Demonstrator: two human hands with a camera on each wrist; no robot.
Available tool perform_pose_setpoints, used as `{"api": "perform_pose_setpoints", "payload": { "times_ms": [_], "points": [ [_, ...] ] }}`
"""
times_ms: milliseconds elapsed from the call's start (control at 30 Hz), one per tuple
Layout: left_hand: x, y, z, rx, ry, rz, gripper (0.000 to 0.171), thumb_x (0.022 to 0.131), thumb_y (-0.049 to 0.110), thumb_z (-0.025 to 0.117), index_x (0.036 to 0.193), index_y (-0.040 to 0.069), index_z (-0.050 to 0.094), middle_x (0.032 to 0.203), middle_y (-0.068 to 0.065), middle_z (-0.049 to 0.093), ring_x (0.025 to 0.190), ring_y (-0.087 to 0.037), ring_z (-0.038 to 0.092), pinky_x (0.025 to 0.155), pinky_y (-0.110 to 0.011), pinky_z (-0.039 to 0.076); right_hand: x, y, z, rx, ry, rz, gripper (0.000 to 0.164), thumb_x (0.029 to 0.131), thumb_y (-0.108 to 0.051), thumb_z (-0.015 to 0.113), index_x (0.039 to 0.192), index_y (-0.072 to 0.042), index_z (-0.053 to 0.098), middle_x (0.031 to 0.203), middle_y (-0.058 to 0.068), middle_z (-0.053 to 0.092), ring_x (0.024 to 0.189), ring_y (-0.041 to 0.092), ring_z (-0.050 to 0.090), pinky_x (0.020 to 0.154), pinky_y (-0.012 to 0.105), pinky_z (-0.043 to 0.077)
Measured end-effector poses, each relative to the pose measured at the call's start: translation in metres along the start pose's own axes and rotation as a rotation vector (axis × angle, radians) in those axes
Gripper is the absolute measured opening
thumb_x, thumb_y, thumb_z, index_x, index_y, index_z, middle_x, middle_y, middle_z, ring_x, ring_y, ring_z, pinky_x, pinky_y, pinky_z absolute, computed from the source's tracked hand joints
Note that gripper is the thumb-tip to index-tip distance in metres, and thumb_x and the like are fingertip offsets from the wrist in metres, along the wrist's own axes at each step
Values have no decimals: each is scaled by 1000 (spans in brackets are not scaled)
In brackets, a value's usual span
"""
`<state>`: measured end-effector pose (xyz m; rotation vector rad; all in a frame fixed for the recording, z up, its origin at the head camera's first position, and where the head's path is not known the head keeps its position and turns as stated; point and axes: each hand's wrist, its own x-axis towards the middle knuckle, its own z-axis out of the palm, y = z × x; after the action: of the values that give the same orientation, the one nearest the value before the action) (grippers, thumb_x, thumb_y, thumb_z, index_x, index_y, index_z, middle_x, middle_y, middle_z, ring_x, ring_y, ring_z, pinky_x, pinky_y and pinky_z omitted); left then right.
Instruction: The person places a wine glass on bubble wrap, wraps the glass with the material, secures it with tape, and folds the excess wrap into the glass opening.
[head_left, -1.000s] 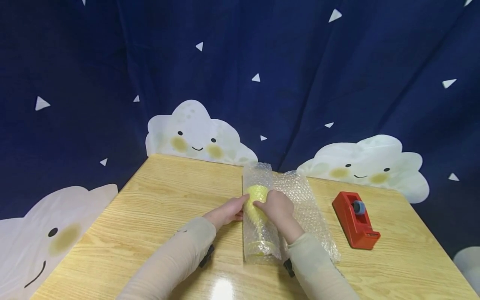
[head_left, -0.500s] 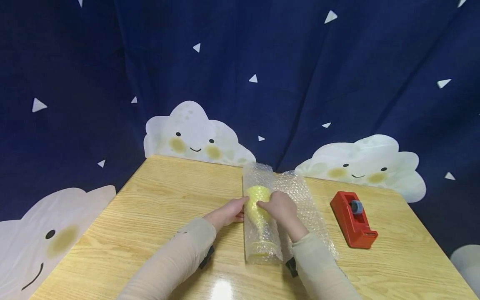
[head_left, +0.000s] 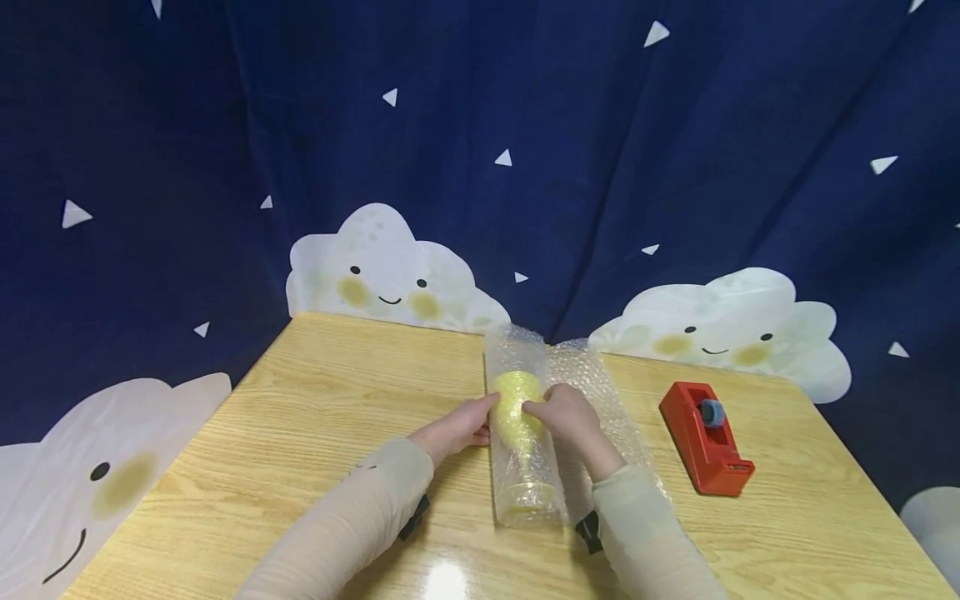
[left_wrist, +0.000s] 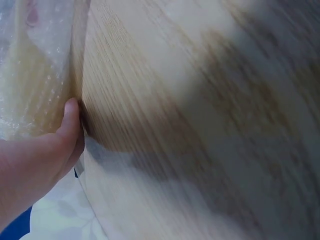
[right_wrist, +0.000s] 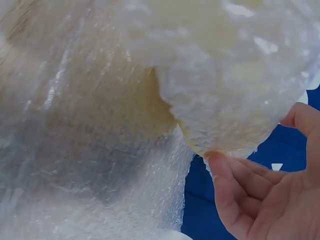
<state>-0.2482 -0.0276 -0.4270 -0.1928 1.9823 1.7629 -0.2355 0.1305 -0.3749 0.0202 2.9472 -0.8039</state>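
A yellow goblet-shaped thing (head_left: 519, 421) lies lengthwise inside a roll of clear bubble wrap (head_left: 517, 350), its wide cup toward the back. My left hand (head_left: 461, 425) grips the roll's left side near the cup, thumb at the upper edge and fingers low by the table. From the right, my right hand (head_left: 572, 415) holds the roll, its thumb lying on top over the yellow cup. The right wrist view shows the fingers (right_wrist: 235, 185) curled at the wrap's edge. A flat stretch of bubble wrap (head_left: 611, 417) extends to the right under my right forearm.
A red tape dispenser (head_left: 707, 437) with a blue tape roll (head_left: 712, 413) stands right of the wrap. Everything rests on a wooden table (head_left: 367, 375). Behind its back edge hangs a dark blue curtain (head_left: 450, 167) with clouds and white triangles.
My right hand has shifted slightly to the right. The near end of the wrapped roll has moved a little the same way. The left hand keeps its place at the roll's side.
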Motion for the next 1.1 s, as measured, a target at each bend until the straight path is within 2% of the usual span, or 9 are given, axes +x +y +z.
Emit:
{"api": "perform_pose_setpoints", "payload": {
  "times_ms": [100,167,233,333,467,633,867,1100],
  "points": [
    [0,0,1,0,6,-3,40,99,36,36,97,0,55,74,-2,47,66,-12,44,63,-21,43,1,2,0,14,-8,14,44,76,-34,63,97,4,60,93,17,64,79,27,58,68,38,48],
    [-1,0,1,1,8,-4,40,99,36,36,98,0,55,74,-2,46,66,-12,43,63,-21,43,1,2,0,19,-13,19,47,76,-34,63,103,5,59,99,18,64,83,27,58,71,38,48],
    [-1,0,1,7,5,-4,42,99,36,36,100,-1,55,74,-2,47,66,-12,44,64,-21,43,1,2,1,21,-17,18,41,75,-33,62,96,2,60,89,14,63,75,24,55,63,34,45],
    [-2,1,1,19,-5,-2,45,99,37,35,104,-2,56,73,-1,48,67,-12,45,65,-21,44,2,2,1,8,-15,11,29,76,-33,60,78,-5,55,70,4,52,61,18,44,51,28,34],
    [-3,1,1,31,-12,3,47,99,37,34,106,-3,57,73,-1,49,67,-12,46,66,-22,45,1,0,2,-17,-15,6,37,80,-44,58,66,-12,44,61,0,40,54,16,38,47,27,28],
    [-3,1,2,41,-20,15,46,99,36,36,106,-3,59,73,0,51,65,-10,47,67,-22,46,0,1,2,-56,-16,23,49,79,-57,60,66,-10,50,62,3,46,56,18,44,47,29,33],
    [-3,1,2,54,-26,19,47,99,36,36,106,-5,60,74,1,53,66,-10,48,74,-26,49,0,2,1,-43,-31,28,47,79,-53,62,65,-12,45,61,1,41,55,17,40,47,28,31],
    [-3,0,3,59,-36,19,47,99,35,37,109,-6,59,75,0,53,67,-10,48,72,-25,49,1,9,2,45,-33,11,43,80,-46,61,62,-14,41,59,-1,39,53,16,38,47,27,31]
  ]
}}
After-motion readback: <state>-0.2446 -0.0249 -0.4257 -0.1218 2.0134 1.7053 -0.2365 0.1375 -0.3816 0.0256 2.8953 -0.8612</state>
